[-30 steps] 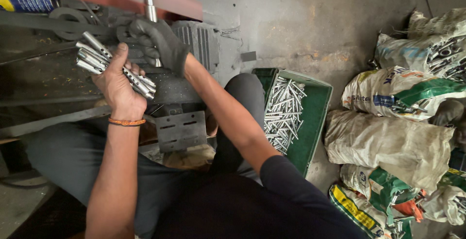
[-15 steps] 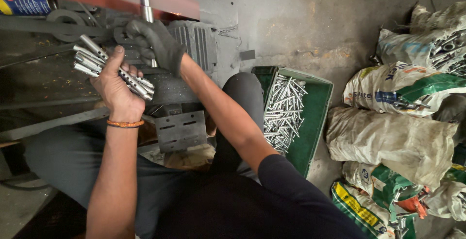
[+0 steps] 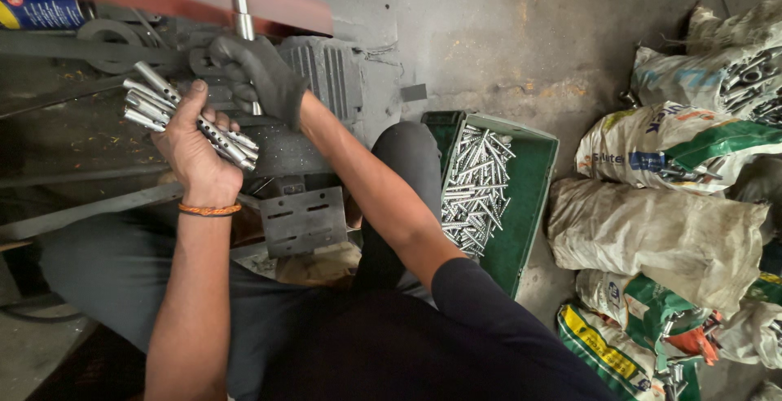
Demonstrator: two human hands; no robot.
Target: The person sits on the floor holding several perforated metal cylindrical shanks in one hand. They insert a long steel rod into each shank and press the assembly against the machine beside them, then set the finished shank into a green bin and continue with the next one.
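While my bare left hand (image 3: 195,152) grips a bundle of short silver metal tubes (image 3: 189,117), their long axis slanting down toward the right, my black-gloved right hand (image 3: 259,77) sits just beside them, closed around the machine's upright steel rod (image 3: 244,34).

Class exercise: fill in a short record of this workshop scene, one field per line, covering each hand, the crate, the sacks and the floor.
left hand: bare left hand grips a bundle of metal tubes
right hand: gloved right hand, grip closed on a vertical steel rod
machine: dark metal machine in front of the person
crate: green crate holding silver metal pieces
sacks: filled woven sacks stacked at right
floor: grey concrete floor
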